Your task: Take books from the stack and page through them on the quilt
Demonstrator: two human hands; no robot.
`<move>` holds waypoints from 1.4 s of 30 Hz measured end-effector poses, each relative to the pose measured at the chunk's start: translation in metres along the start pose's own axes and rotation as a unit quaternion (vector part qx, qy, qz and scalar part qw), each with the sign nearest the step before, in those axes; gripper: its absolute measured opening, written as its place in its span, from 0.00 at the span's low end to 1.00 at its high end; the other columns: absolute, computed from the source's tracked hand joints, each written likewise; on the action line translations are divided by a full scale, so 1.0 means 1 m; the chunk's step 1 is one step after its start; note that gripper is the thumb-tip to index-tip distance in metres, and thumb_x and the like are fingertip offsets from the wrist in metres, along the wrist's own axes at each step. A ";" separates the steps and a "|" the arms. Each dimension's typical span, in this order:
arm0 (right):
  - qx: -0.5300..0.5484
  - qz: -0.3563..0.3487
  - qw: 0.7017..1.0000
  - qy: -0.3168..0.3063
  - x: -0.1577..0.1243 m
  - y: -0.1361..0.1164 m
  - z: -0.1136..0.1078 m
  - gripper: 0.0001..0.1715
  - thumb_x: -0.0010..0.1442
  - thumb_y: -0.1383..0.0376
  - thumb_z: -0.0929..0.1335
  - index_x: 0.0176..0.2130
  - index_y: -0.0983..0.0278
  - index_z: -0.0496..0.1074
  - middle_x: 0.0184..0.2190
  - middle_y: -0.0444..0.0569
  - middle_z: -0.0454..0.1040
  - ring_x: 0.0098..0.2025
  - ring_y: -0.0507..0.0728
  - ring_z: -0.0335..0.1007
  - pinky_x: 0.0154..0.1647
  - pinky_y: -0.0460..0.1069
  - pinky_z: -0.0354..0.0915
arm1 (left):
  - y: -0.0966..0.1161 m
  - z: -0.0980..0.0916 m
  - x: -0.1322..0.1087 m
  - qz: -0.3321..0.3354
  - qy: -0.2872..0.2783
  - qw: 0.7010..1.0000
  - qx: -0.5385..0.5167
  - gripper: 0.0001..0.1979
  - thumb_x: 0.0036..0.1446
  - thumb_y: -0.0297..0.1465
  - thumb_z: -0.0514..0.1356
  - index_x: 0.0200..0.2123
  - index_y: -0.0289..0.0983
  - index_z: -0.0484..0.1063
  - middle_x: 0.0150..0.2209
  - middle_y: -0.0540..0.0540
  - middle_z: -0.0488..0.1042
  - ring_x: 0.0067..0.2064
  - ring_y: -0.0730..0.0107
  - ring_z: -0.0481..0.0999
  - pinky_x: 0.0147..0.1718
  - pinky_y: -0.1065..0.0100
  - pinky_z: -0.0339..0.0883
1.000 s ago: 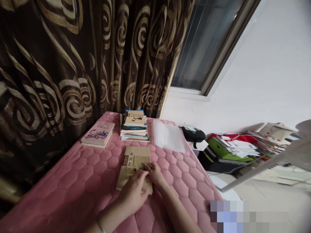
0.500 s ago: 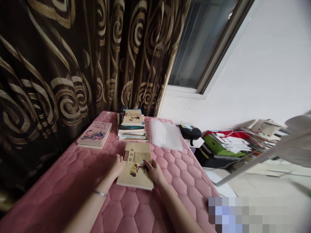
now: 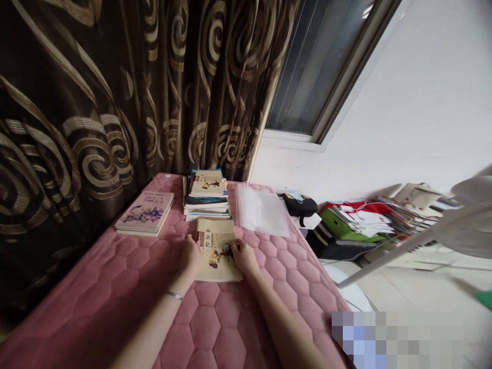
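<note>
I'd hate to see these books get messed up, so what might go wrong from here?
The tan book, between the left hand and right hand, appears close to the book stack; pushed forward, it might bump it. That stack's edges don't line up, so upper books could slide. The translucent sheets lie near the edge of the pink quilted surface and might slip off if brushed.

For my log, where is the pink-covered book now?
In the head view, the pink-covered book lies left of centre, near the mattress edge and curtain, left of the tall book pile.
</note>
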State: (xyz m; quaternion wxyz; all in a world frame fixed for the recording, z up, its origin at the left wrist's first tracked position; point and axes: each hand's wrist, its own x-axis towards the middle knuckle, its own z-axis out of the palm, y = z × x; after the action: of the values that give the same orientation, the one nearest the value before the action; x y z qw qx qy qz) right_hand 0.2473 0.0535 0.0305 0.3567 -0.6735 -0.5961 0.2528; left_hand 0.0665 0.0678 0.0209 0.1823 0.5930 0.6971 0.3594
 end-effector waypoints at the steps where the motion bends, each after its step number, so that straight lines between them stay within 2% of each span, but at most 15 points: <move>1: 0.000 -0.001 1.000 0.000 -0.001 0.002 0.000 0.18 0.63 0.60 0.59 0.38 0.66 0.74 0.37 0.56 0.79 0.38 0.59 0.75 0.36 0.48 0.63 | -0.001 0.000 -0.001 0.006 0.002 1.000 0.010 0.14 0.60 0.25 0.50 0.49 0.28 0.63 0.42 0.32 0.74 0.46 0.56 0.76 0.43 0.62 0.68; 4: 0.004 -0.001 1.000 -0.008 -0.001 0.006 0.000 0.19 0.62 0.58 0.61 0.44 0.66 0.74 0.35 0.53 0.79 0.36 0.58 0.75 0.34 0.46 0.63 | 0.000 -0.001 -0.004 0.023 0.003 0.999 0.041 0.15 0.59 0.23 0.50 0.49 0.26 0.63 0.46 0.29 0.70 0.49 0.55 0.73 0.45 0.59 0.67; 8: 0.008 -0.002 1.000 -0.018 0.001 0.009 -0.003 0.17 0.60 0.59 0.62 0.41 0.65 0.75 0.30 0.49 0.79 0.31 0.56 0.74 0.30 0.46 0.62 | 0.008 -0.007 -0.013 0.052 0.004 0.994 0.098 0.15 0.60 0.21 0.48 0.50 0.25 0.64 0.48 0.28 0.68 0.48 0.55 0.73 0.44 0.59 0.68; 12: 0.028 0.000 0.999 -0.016 -0.001 0.009 -0.003 0.17 0.58 0.60 0.64 0.43 0.66 0.75 0.32 0.49 0.79 0.32 0.56 0.74 0.32 0.46 0.63 | 0.018 -0.014 -0.024 0.119 0.048 0.952 0.277 0.20 0.62 0.22 0.42 0.54 0.30 0.64 0.49 0.30 0.69 0.46 0.53 0.73 0.43 0.54 0.66; 14: 0.032 0.002 0.999 -0.006 -0.003 0.007 -0.003 0.17 0.58 0.60 0.65 0.43 0.65 0.75 0.33 0.49 0.80 0.33 0.56 0.75 0.33 0.46 0.64 | 0.017 -0.016 -0.025 0.166 0.042 0.934 0.314 0.20 0.62 0.23 0.43 0.52 0.35 0.67 0.53 0.34 0.69 0.48 0.52 0.72 0.45 0.52 0.65; 17: 0.032 0.007 0.999 0.001 -0.005 0.004 -0.003 0.14 0.58 0.61 0.65 0.41 0.65 0.75 0.35 0.49 0.80 0.35 0.56 0.76 0.34 0.46 0.66 | 0.001 -0.016 -0.019 0.202 0.004 0.938 0.282 0.20 0.63 0.25 0.45 0.52 0.39 0.69 0.56 0.39 0.69 0.50 0.55 0.72 0.47 0.54 0.66; 22: -0.043 0.006 0.999 0.019 -0.007 0.000 -0.010 0.15 0.59 0.61 0.66 0.44 0.65 0.73 0.37 0.52 0.78 0.38 0.57 0.75 0.39 0.48 0.69 | -0.042 -0.012 -0.008 0.280 -0.019 0.941 0.190 0.23 0.64 0.32 0.45 0.61 0.37 0.62 0.59 0.40 0.68 0.57 0.59 0.69 0.56 0.57 0.63; 24: -0.108 -0.030 0.993 0.041 -0.010 -0.004 -0.013 0.19 0.59 0.61 0.66 0.49 0.65 0.72 0.45 0.56 0.75 0.44 0.60 0.74 0.43 0.51 0.69 | -0.052 -0.009 -0.006 0.292 -0.016 0.939 0.180 0.24 0.64 0.34 0.45 0.62 0.37 0.60 0.60 0.41 0.67 0.59 0.60 0.67 0.58 0.57 0.61; 26: -0.152 -0.113 0.981 0.034 -0.013 -0.011 -0.012 0.23 0.60 0.62 0.65 0.54 0.65 0.69 0.54 0.58 0.69 0.51 0.62 0.70 0.49 0.54 0.68 | -0.058 -0.007 -0.005 0.294 -0.013 0.939 0.181 0.25 0.64 0.34 0.45 0.63 0.37 0.59 0.61 0.41 0.66 0.60 0.61 0.67 0.59 0.56 0.61; 28: -0.164 -0.234 0.958 -0.035 -0.017 -0.021 -0.004 0.27 0.61 0.64 0.63 0.59 0.65 0.64 0.60 0.57 0.64 0.59 0.61 0.63 0.57 0.55 0.63 | -0.060 -0.004 -0.004 0.298 -0.013 0.936 0.189 0.25 0.64 0.33 0.45 0.63 0.35 0.59 0.60 0.39 0.67 0.59 0.59 0.68 0.59 0.55 0.61; 30: -0.169 -0.339 0.916 -0.131 -0.018 -0.030 0.010 0.29 0.65 0.63 0.59 0.63 0.66 0.58 0.64 0.56 0.58 0.66 0.59 0.52 0.64 0.56 0.54 | -0.060 -0.003 -0.004 0.303 -0.016 0.932 0.196 0.25 0.63 0.31 0.46 0.62 0.33 0.60 0.60 0.38 0.67 0.59 0.57 0.68 0.58 0.53 0.61; 32: -0.194 -0.378 0.884 -0.198 -0.013 -0.036 0.024 0.31 0.68 0.60 0.56 0.66 0.69 0.53 0.67 0.56 0.52 0.69 0.59 0.42 0.68 0.57 0.45 | -0.060 -0.002 -0.003 0.303 -0.015 0.932 0.197 0.25 0.62 0.30 0.46 0.62 0.32 0.60 0.60 0.37 0.67 0.60 0.56 0.67 0.58 0.53 0.62; 34: -0.225 -0.367 0.874 -0.225 -0.001 -0.038 0.033 0.33 0.69 0.57 0.54 0.66 0.72 0.50 0.68 0.57 0.47 0.70 0.59 0.38 0.69 0.57 0.39 | -0.058 -0.002 -0.004 0.298 -0.015 0.934 0.199 0.25 0.62 0.30 0.46 0.62 0.33 0.60 0.60 0.38 0.67 0.60 0.56 0.67 0.58 0.54 0.62; 36: -0.251 -0.336 0.879 -0.226 0.016 -0.035 0.035 0.34 0.69 0.56 0.53 0.66 0.73 0.49 0.68 0.57 0.45 0.70 0.59 0.37 0.69 0.56 0.37 | -0.055 -0.003 -0.006 0.290 -0.019 0.935 0.204 0.25 0.63 0.32 0.46 0.62 0.33 0.60 0.60 0.38 0.67 0.59 0.57 0.68 0.58 0.54 0.62; 42: -0.300 -0.200 0.919 -0.157 0.056 -0.017 0.022 0.34 0.69 0.57 0.52 0.66 0.75 0.49 0.68 0.59 0.42 0.70 0.59 0.33 0.69 0.57 0.36 | -0.047 -0.005 -0.011 0.263 -0.019 0.941 0.214 0.25 0.63 0.33 0.46 0.62 0.35 0.60 0.60 0.38 0.66 0.59 0.55 0.68 0.57 0.52 0.62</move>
State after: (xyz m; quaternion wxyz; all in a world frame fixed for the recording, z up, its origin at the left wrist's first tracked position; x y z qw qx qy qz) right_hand 0.2294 0.1135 0.0351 0.0827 -0.5674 -0.8146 0.0875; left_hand 0.0327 0.0544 -0.0107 -0.0363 0.7870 0.5731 0.2256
